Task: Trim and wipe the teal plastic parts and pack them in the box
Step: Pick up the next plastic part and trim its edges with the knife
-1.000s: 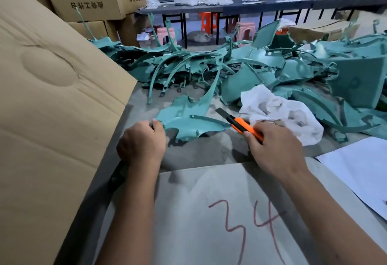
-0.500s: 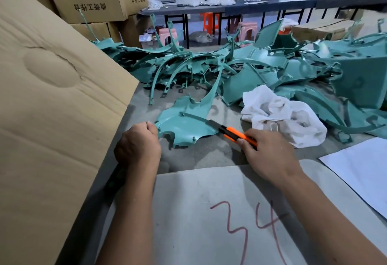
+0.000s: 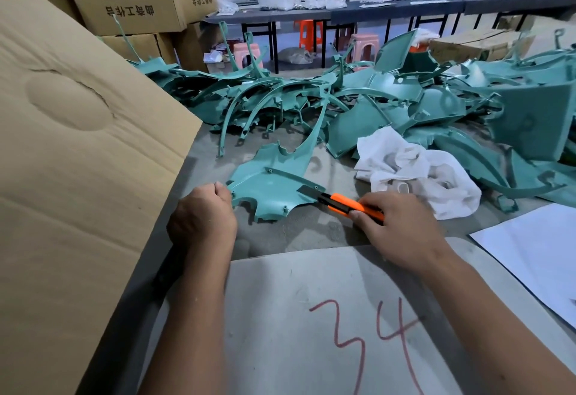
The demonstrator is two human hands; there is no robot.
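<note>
I'm early on: my left hand (image 3: 202,220) grips the teal part (image 3: 274,182) while my right hand (image 3: 402,226) clamps the orange knife (image 3: 346,203) against its edge. The heap of teal parts (image 3: 389,104) awaits trimming, the white cloth (image 3: 414,170) lies unused, and I see nothing packed.

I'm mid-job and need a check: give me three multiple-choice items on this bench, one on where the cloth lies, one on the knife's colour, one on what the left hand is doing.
1. Where does the white cloth lie relative to the right hand?
A. Beyond it, by the teal pile
B. On the cardboard flap
C. Under the left hand

2. What colour is the knife handle?
A. Blue
B. Orange
C. Green

3. What is the left hand doing?
A. Lying flat on the paper
B. Lifting the cloth
C. Gripping the edge of the teal part

Answers: 1 A, the cloth sits just past the right hand against the pile. 2 B, the handle is bright orange with a dark tip. 3 C, its curled fingers meet the part's near left edge.
</note>
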